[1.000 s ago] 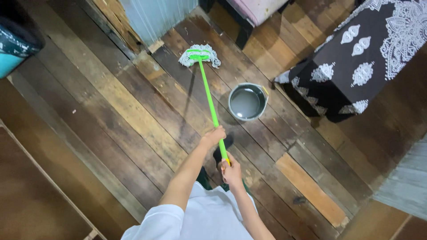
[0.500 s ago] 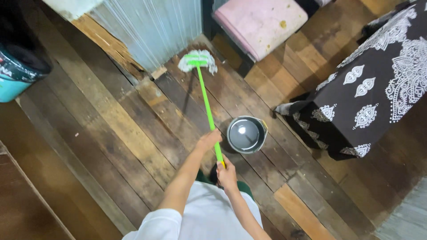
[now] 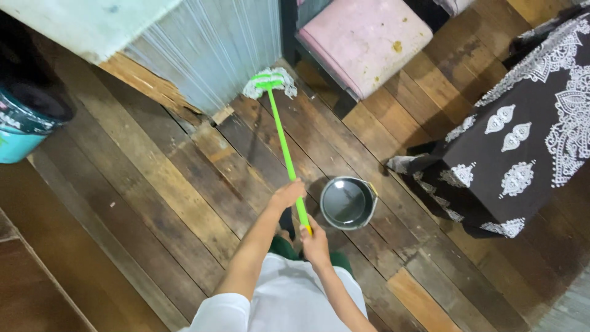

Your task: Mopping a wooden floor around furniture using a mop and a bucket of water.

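Dark, worn wooden floorboards (image 3: 153, 197) fill the view. Both hands hold 1 green mop handle (image 3: 284, 147): the left hand (image 3: 287, 195) is wrapped around it higher up, the right hand (image 3: 316, 241) is closed on its end, a spacing that seems to steady the long pole. The mop head (image 3: 269, 83) lies on the boards against the corrugated wall (image 3: 215, 43), beside a pink cushion (image 3: 362, 37). Just beside the hands stands a grey bucket (image 3: 348, 202); a patterned black cloth (image 3: 522, 135) crowds the right.

Left hand (image 3: 287, 195) and right hand (image 3: 315, 238) gripping green mop (image 3: 281, 135), mop head by corrugated wall (image 3: 215, 43), grey bucket (image 3: 348, 202) beside
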